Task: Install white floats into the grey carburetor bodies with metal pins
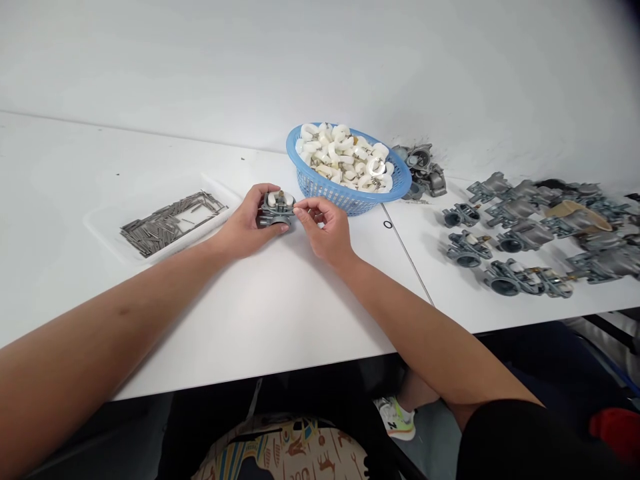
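Observation:
A small grey metal carburetor body (277, 219) with a white float on top and a brass part in it is held just above the white table. My left hand (246, 224) is closed around its left side, fingers behind and thumb along the front. At the carburetor's right side, my right hand (327, 230) has thumb and forefinger pinched together by the float. Whatever lies between those fingertips is too small to make out. Left of my left hand is a white tray (107, 230) with many thin metal pins (165, 223).
Behind my hands stands a blue basket (345, 197) heaped with white floats (345, 157). Several carburetors (520, 233) cover the right of the table, with more metal bodies (423, 170) behind the basket. A black ring (387, 225) lies near the table seam (407, 257).

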Available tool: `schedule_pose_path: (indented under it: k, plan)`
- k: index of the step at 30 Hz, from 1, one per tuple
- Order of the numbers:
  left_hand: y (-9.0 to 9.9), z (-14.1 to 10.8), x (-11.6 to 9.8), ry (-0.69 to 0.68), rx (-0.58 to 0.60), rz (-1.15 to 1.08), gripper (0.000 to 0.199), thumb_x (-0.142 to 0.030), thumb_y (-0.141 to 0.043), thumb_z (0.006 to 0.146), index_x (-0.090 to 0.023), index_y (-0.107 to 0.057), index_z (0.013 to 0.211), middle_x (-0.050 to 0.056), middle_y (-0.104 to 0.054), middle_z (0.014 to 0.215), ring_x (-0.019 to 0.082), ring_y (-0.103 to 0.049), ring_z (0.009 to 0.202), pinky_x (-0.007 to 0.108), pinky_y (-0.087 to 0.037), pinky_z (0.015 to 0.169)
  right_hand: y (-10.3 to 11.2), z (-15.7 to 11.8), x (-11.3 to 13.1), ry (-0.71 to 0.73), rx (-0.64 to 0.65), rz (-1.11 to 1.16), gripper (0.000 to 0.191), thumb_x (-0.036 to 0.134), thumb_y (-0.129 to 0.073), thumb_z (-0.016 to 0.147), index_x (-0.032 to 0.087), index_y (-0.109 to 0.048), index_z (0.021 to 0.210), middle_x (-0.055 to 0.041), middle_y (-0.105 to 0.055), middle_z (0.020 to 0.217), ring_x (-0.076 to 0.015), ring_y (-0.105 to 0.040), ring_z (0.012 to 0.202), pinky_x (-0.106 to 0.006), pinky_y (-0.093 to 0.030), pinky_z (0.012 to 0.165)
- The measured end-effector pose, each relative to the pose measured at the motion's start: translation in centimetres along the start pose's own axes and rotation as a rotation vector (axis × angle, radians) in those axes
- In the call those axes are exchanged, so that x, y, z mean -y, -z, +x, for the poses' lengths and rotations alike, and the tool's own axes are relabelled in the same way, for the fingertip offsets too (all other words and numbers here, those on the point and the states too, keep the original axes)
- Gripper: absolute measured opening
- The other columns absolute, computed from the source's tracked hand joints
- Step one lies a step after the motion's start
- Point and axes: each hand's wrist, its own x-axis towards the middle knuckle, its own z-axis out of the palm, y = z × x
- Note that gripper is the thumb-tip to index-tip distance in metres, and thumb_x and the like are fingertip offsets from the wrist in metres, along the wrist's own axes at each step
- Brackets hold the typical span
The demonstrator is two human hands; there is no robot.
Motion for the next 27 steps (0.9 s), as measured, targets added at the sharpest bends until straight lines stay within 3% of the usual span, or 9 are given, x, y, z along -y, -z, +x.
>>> schedule_pose_path:
  k: [27]
  plan:
    - [0.02, 0.13, 0.31, -0.015, -0.013, 0.013, 0.072, -0.034, -0.084, 0.072, -0.025, -0.041, 0.130, 0.007, -0.057, 0.124, 0.022, -0.063, 0.106, 0.037, -0.052, 0.092, -0.26, 0.10, -0.81, -0.033, -0.025, 0.119, 0.018, 0.035, -0.068, 0.089, 0.017, -0.070, 0.089, -0.0009, -0.068, 0.084, -0.0096, -0.051, 0.063, -0.024, -0.043, 0.060]
